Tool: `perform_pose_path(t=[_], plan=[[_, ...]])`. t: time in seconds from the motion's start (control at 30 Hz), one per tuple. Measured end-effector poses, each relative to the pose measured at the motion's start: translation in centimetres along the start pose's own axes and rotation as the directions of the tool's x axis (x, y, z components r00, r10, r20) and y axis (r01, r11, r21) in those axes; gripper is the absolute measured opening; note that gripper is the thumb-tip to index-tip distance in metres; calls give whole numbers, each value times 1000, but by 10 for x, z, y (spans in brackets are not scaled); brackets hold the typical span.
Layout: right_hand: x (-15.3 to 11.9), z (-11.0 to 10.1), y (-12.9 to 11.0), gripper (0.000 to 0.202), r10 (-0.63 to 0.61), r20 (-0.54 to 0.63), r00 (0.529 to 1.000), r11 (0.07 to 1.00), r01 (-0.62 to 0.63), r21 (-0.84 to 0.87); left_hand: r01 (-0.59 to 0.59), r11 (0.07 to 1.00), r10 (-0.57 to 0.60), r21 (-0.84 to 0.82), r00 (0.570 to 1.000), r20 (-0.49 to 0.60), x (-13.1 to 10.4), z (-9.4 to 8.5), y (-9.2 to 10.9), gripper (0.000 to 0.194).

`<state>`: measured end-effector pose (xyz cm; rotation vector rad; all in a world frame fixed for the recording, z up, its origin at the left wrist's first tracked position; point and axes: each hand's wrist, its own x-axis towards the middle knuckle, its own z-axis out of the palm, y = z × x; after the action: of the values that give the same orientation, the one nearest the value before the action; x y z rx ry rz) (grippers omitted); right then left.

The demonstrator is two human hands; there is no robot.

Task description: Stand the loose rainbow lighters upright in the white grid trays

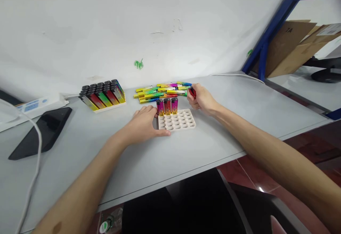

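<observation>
Lighters [102, 97] stand packed in a tray on a gray tabletop [213, 134]. The left hand's [142, 125] fingers brace a pale slotted tray [178, 120], thumb along its near edge, three upright metallic lighters [167, 107] at its far-left corner. Behind lies a glossy, slim pile [157, 92]. The right hand [201, 99] pinches a red lighter [192, 92] between its fingers; bare tabletop stretches right, toward cardboard boxes [295, 45].

cardboard box [287, 44]: "7A", possibly "1A" | white label [329, 30], adjacent box [310, 51]: too small to read
</observation>
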<state>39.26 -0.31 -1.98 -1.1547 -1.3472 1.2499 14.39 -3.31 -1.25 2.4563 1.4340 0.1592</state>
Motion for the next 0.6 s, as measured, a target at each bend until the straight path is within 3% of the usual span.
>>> perform_pose_path(t=[0.3, 0.6], plan=[[0, 3, 4, 56, 64, -3, 998, 998, -64, -15, -14, 1000, 14, 14, 1000, -3, 0, -1, 0, 67], [-1, 1, 2, 42, 20, 42, 999, 999, -18, -49, -11, 1000, 11, 9, 1000, -7, 1, 1, 0, 69]])
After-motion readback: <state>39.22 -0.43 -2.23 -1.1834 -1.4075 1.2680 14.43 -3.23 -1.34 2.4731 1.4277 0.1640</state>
